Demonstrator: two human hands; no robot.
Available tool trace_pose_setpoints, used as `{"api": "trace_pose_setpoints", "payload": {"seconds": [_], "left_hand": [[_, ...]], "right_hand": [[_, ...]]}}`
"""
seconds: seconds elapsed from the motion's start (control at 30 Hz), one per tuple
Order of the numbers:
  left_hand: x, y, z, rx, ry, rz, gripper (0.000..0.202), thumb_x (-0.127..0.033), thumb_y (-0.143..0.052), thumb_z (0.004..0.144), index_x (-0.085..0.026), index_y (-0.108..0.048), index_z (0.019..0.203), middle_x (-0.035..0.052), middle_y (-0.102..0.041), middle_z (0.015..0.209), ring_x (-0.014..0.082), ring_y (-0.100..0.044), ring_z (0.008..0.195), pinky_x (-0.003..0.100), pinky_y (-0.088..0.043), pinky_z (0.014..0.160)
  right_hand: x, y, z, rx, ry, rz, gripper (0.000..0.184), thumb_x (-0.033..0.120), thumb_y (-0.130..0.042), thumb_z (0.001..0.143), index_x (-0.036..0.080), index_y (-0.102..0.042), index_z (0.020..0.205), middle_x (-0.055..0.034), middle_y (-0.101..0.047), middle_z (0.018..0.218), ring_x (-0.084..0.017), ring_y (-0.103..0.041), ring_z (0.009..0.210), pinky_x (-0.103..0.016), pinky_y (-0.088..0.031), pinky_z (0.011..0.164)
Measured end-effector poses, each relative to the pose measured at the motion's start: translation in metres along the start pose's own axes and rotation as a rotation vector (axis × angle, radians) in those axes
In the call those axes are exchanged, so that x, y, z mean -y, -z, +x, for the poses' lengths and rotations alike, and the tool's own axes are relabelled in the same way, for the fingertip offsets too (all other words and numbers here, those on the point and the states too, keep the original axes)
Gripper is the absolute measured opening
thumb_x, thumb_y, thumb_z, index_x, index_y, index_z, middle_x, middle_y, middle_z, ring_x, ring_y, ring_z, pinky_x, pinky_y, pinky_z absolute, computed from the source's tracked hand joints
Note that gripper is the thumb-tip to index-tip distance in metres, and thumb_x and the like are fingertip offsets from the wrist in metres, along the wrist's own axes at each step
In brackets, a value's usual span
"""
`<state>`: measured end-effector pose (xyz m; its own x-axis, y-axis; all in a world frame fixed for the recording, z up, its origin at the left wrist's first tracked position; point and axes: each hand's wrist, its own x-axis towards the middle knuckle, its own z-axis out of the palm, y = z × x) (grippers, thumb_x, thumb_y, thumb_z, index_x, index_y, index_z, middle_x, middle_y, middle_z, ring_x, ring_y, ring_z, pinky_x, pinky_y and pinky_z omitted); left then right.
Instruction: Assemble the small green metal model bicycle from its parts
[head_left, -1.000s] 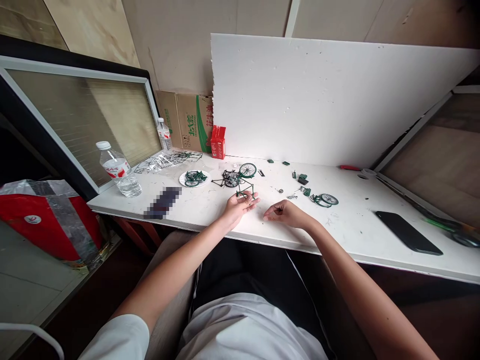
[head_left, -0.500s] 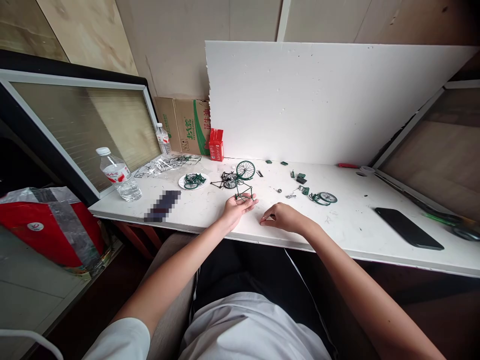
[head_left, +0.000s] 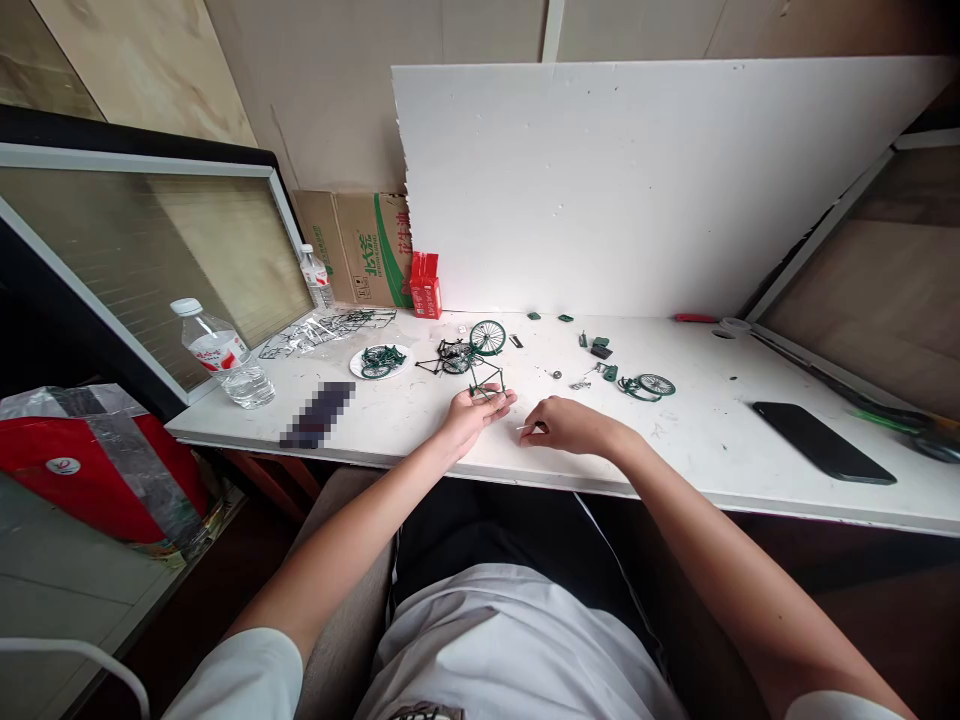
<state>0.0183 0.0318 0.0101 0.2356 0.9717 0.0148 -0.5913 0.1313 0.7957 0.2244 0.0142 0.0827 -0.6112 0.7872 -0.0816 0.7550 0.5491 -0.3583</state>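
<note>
My left hand (head_left: 471, 420) is closed round the lower part of a green miniature bicycle frame (head_left: 487, 376), palm partly up, just above the table's front. A green spoked wheel (head_left: 487, 337) shows at the far end of that frame; whether it is fixed to it I cannot tell. To the right, my right hand (head_left: 566, 425) has its thumb and fingertips pinched together. Out of the pinch sticks a thin pale sliver (head_left: 524, 428), too small to name. Behind the frame lie dark bicycle parts (head_left: 454, 357).
Left of my hands, a white plate (head_left: 406, 366) carries more green parts, with a water bottle (head_left: 222, 352) beyond. On the right lie a green wheel piece (head_left: 656, 386), small green parts (head_left: 601, 343) and a phone (head_left: 823, 441). A white board (head_left: 645, 190) stands behind.
My view has shifted slightly. My right hand has turned a little, and the pale sliver now shows at its fingertips. The left hand keeps its hold on the frame.
</note>
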Motion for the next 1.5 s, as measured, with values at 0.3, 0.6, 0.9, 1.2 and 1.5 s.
{"api": "trace_pose_setpoints", "payload": {"seconds": [0.3,0.6,0.9,1.2,1.5], "left_hand": [[0.001,0.001,0.002,-0.024,-0.002,-0.002,0.044,-0.018,-0.096,0.073,-0.014,-0.063,0.102,0.0172,-0.079,0.108,0.0300,-0.076,0.113,0.049,-0.049,0.113],[-0.002,-0.005,-0.004,-0.043,-0.018,0.045,0.046,-0.020,-0.097,0.072,-0.015,-0.063,0.103,0.0160,-0.080,0.107,0.0278,-0.076,0.111,0.047,-0.050,0.111],[0.001,-0.003,-0.002,-0.034,-0.018,0.060,0.046,-0.021,-0.097,0.071,-0.015,-0.064,0.102,0.0153,-0.080,0.107,0.0274,-0.076,0.113,0.045,-0.051,0.110],[0.000,-0.003,-0.003,-0.045,-0.018,0.072,0.044,-0.019,-0.096,0.073,-0.015,-0.063,0.102,0.0160,-0.079,0.109,0.0282,-0.075,0.114,0.045,-0.052,0.109],[0.002,0.000,0.000,-0.059,-0.042,0.030,0.048,-0.018,-0.098,0.069,-0.014,-0.062,0.102,0.0156,-0.080,0.107,0.0278,-0.076,0.112,0.045,-0.049,0.110]], "right_hand": [[0.002,0.006,-0.003,-0.064,-0.070,-0.082,0.010,0.029,-0.077,0.086,0.025,-0.086,0.090,-0.0052,-0.077,0.082,-0.017,-0.063,0.064,-0.028,-0.041,0.062],[0.036,-0.009,-0.003,-0.175,-0.356,-0.215,0.014,0.032,-0.075,0.090,0.020,-0.082,0.095,-0.0120,-0.079,0.095,-0.027,-0.073,0.081,-0.032,-0.045,0.066],[0.036,-0.025,0.001,-0.154,-0.398,-0.251,0.014,0.031,-0.074,0.091,0.019,-0.079,0.095,-0.0139,-0.079,0.097,-0.029,-0.075,0.085,-0.033,-0.050,0.072],[0.054,-0.025,-0.003,-0.089,-0.393,-0.359,0.019,0.020,-0.060,0.098,0.014,-0.078,0.099,-0.0182,-0.079,0.099,-0.029,-0.076,0.090,-0.033,-0.050,0.075],[-0.002,-0.030,0.013,-0.219,-0.104,-0.006,0.025,0.031,-0.055,0.103,0.016,-0.074,0.096,-0.0098,-0.076,0.088,-0.017,-0.061,0.068,-0.027,-0.038,0.064]]}}
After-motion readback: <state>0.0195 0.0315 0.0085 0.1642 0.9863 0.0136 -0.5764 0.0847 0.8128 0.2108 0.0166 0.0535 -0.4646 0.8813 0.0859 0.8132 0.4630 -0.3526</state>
